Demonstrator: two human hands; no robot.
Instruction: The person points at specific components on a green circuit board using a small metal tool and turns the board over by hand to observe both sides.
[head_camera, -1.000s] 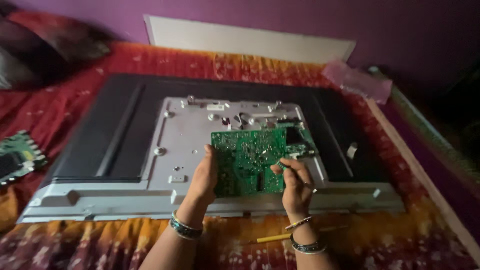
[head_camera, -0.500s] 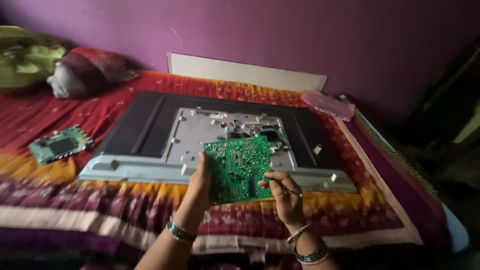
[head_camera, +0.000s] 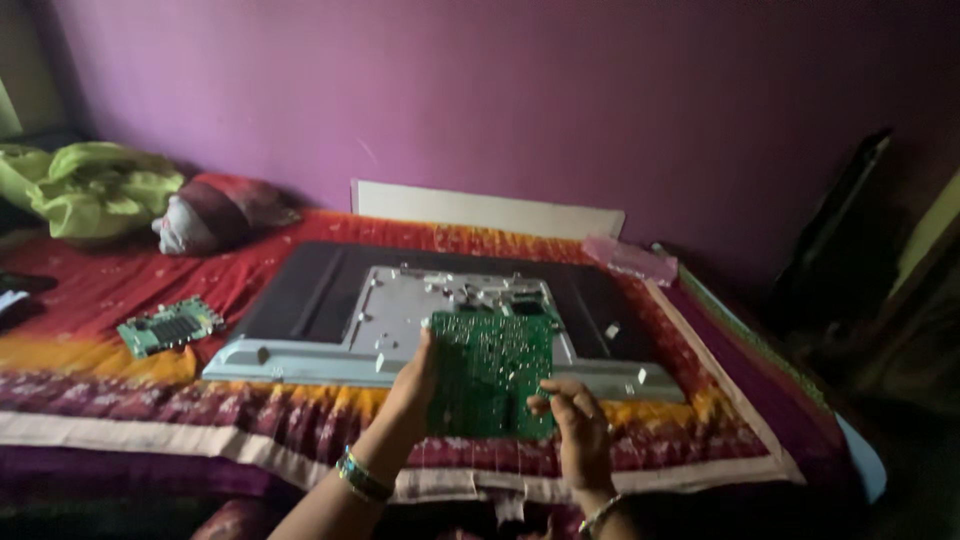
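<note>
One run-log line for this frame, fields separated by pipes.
left hand: holds green circuit board upright | right hand: at board's right edge | behind: opened flat-screen panel on patterned bedspread | second board: left

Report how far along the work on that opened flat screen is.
Done: one green board lies loose on the bedspread. In hand: the left hand holds a second green circuit board up, right hand at its edge. Left: the grey metal plate remains on the screen's back.

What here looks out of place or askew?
A flat-screen set lies face down on the bedspread, back cover off, metal chassis bare. The left hand holds one green circuit board clear of it; a second board lies loose on the bedspread.
</note>
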